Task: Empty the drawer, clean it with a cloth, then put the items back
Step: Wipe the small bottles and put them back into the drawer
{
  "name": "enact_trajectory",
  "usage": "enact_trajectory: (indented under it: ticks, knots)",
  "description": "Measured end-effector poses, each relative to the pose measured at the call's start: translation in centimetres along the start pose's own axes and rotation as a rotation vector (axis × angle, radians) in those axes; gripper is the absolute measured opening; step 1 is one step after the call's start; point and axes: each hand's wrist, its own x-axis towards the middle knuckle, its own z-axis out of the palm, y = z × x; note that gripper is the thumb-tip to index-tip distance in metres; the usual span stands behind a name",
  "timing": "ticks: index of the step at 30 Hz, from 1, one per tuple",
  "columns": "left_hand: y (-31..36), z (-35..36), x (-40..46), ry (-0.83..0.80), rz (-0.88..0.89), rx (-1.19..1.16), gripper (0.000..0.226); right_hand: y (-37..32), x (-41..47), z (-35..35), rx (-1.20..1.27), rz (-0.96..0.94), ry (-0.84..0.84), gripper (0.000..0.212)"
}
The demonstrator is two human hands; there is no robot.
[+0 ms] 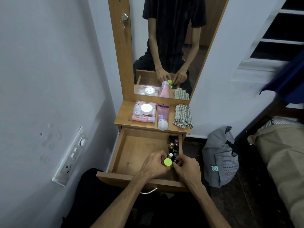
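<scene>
Drawer (pixel 131 155) pulled open at lower centre, small bottles (pixel 172 146) clustered along its right side. Left hand (pixel 154 165) and right hand (pixel 185 168) both curled around green-capped bottle (pixel 168 162). Checked cloth (pixel 183 116) up on dresser top (pixel 171 119), centre frame.

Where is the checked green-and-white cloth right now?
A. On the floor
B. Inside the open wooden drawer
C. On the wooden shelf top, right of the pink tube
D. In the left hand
C: the checked green-and-white cloth lies folded on the wooden shelf top, right of the pink tube.
</scene>
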Motion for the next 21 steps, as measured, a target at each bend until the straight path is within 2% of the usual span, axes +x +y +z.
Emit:
enact_trajectory:
  ticks: [7,14,17,21]
  knots:
    - [-0.1,-0.1,0.0,-0.039,-0.007,0.021,0.031,0.1,-0.8,-0.1,0.040,-0.020,0.022,0.029]
    - [-0.2,-1.1,-0.4,-0.026,0.018,0.027,0.041,-0.9,-0.9,-0.9,0.103,-0.080,0.137,0.010]
    - [-0.5,-1.9,-0.3,0.051,0.006,-0.011,0.032,-2.1,-0.8,-1.2,0.157,-0.119,0.177,0.003]
    - [-1.0,-3.1,0.3,0.226,0.026,-0.041,0.014,-3.6,-0.2,-1.0,0.216,-0.173,0.215,0.005]
